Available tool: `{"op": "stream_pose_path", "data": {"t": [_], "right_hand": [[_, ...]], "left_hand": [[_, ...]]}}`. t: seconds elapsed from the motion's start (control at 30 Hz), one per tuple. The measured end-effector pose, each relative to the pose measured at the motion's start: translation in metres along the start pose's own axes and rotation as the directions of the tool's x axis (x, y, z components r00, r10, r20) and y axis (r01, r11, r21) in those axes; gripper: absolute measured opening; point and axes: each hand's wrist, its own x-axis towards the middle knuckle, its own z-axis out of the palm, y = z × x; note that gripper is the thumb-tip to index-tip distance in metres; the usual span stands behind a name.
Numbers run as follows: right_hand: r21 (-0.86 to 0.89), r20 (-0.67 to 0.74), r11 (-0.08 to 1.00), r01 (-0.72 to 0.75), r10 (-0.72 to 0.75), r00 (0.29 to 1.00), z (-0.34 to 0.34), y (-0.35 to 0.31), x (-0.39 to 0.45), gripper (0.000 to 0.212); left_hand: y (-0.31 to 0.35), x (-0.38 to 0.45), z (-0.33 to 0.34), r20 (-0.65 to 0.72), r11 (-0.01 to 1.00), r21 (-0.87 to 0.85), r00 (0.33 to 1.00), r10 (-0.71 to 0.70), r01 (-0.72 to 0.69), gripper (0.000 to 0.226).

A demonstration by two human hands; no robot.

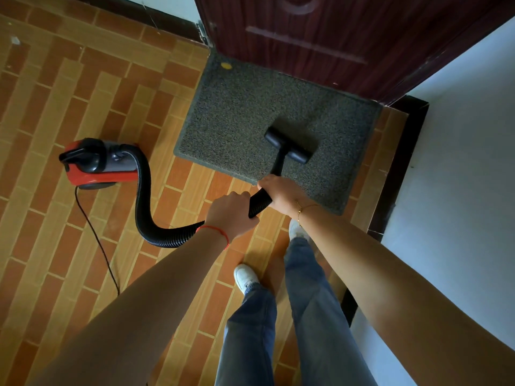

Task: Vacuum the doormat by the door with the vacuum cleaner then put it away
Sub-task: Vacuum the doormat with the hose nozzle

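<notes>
A grey speckled doormat [237, 112] lies on the tiled floor in front of a dark red door [320, 32]. The vacuum's black T-shaped nozzle [288, 144] rests on the mat's near right part. My right hand [281, 195] grips the upper end of the nozzle tube, and my left hand [231, 213] grips the black ribbed hose [143, 196] just behind it. The hose curves left to the red and black vacuum cleaner [94, 164], which stands on the floor left of the mat.
A black power cord [97, 240] trails from the vacuum toward me across the orange tiles. A white wall [459, 162] with a dark skirting board runs along the right. My feet in white shoes [245, 277] stand just short of the mat.
</notes>
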Motion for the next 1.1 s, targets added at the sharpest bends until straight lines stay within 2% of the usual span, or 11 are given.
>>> {"op": "stream_pose_path", "data": {"t": [0.4,0.7,1.1], "right_hand": [[-0.064,-0.016,0.998,0.004,-0.005,1.000,-0.095,0.108,0.044,0.011],[-0.033,-0.020,0.999,-0.011,0.010,1.000,-0.151,0.178,0.072,0.008],[-0.035,-0.017,0.999,0.022,-0.023,1.000,-0.165,0.191,0.071,0.007]], "left_hand": [[0.069,0.112,-0.071,-0.020,0.996,-0.085,1.000,-0.020,0.019,0.029],[0.111,0.182,-0.112,-0.065,0.997,-0.081,0.998,-0.007,0.002,0.035],[0.119,0.189,-0.122,-0.077,0.994,-0.099,0.997,0.030,-0.038,0.034]]}}
